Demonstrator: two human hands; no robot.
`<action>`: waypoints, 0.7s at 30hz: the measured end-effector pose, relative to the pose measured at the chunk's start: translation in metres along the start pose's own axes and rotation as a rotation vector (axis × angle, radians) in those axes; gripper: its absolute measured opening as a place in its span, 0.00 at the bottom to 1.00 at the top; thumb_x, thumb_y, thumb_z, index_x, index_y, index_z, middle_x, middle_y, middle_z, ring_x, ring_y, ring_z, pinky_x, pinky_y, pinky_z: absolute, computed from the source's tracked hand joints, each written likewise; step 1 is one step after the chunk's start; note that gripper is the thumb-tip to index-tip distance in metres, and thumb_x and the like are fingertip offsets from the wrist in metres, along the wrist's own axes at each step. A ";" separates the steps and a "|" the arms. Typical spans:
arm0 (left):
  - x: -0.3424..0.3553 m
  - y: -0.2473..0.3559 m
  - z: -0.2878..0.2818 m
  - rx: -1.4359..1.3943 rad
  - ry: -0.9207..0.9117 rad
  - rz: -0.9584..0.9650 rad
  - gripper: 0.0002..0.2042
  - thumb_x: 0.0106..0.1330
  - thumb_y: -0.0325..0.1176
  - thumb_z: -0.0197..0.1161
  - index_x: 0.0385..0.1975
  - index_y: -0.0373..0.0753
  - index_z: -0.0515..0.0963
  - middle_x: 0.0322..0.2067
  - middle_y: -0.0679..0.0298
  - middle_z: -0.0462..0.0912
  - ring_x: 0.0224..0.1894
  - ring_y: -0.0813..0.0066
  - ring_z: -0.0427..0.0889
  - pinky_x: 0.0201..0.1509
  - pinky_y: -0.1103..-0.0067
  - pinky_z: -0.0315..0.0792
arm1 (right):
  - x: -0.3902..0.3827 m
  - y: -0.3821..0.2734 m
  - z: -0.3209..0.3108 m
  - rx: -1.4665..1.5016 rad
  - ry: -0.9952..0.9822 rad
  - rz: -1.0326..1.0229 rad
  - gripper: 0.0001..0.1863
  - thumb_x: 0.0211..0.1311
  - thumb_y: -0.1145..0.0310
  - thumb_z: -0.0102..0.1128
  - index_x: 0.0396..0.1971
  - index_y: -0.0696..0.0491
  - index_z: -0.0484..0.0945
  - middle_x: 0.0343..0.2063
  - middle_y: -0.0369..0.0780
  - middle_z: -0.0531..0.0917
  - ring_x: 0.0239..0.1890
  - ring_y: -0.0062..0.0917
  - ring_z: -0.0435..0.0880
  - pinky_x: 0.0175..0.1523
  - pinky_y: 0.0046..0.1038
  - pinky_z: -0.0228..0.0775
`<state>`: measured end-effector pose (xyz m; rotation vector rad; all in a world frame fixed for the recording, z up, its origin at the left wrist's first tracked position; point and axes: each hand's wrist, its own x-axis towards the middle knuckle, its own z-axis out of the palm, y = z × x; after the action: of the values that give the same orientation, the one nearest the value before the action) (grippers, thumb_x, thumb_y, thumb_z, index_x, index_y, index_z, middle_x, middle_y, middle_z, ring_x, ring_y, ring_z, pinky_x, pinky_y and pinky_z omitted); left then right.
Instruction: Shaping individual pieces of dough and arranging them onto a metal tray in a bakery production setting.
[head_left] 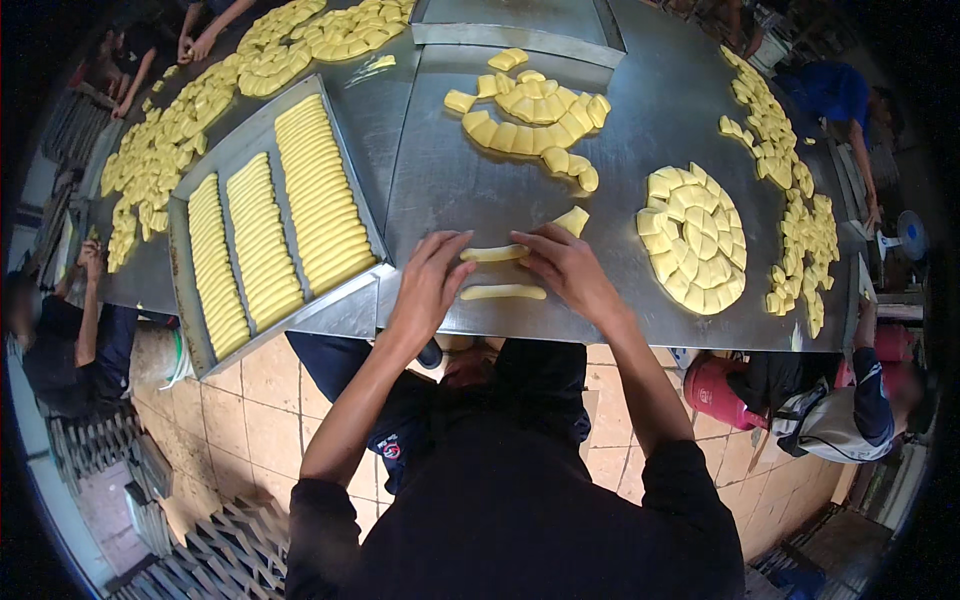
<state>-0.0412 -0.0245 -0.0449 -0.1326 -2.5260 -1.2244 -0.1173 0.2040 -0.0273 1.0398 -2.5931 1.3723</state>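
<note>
A thin roll of yellow dough lies crosswise on the metal table between my hands. My left hand has its fingers and thumb closed about the roll's left end. At the other end, my right hand holds the roll between fingertips and thumb. Just nearer to me rests a second dough roll, parallel and untouched. A flat piece of dough sits beyond my right fingers.
To the left, a metal tray carries three rows of dough rolls. Ahead are curved rows of cut dough and another tray; a round dough cluster lies right. Heaped dough pieces cover the far left. Other people work around the table.
</note>
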 end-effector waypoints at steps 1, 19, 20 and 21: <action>0.003 -0.003 0.003 0.078 -0.019 0.108 0.16 0.62 0.24 0.70 0.51 0.34 0.83 0.41 0.53 0.84 0.42 0.53 0.81 0.47 0.66 0.75 | 0.002 0.005 0.003 -0.059 -0.045 -0.044 0.10 0.65 0.73 0.65 0.45 0.57 0.86 0.35 0.42 0.83 0.38 0.41 0.85 0.46 0.36 0.77; -0.033 0.018 -0.006 -0.007 -0.132 -0.057 0.14 0.63 0.23 0.71 0.48 0.36 0.85 0.42 0.58 0.82 0.35 0.67 0.80 0.41 0.73 0.75 | -0.032 -0.017 -0.010 -0.009 -0.195 0.142 0.13 0.60 0.74 0.71 0.45 0.55 0.87 0.37 0.42 0.84 0.36 0.34 0.84 0.43 0.33 0.78; -0.035 0.017 -0.004 -0.009 -0.134 -0.055 0.14 0.63 0.23 0.71 0.48 0.36 0.85 0.42 0.58 0.82 0.35 0.67 0.80 0.41 0.73 0.75 | -0.033 -0.018 -0.007 -0.037 -0.198 0.092 0.11 0.60 0.74 0.71 0.44 0.55 0.87 0.38 0.42 0.84 0.37 0.35 0.85 0.44 0.34 0.78; -0.034 0.018 -0.003 -0.077 -0.158 -0.132 0.12 0.63 0.22 0.71 0.47 0.36 0.85 0.40 0.58 0.82 0.34 0.67 0.80 0.40 0.73 0.76 | -0.032 -0.016 -0.008 -0.038 -0.196 0.093 0.11 0.60 0.74 0.71 0.44 0.55 0.87 0.38 0.42 0.84 0.37 0.35 0.85 0.44 0.34 0.78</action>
<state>-0.0042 -0.0138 -0.0409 -0.0854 -2.6600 -1.4140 -0.0852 0.2215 -0.0212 1.1148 -2.8290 1.2938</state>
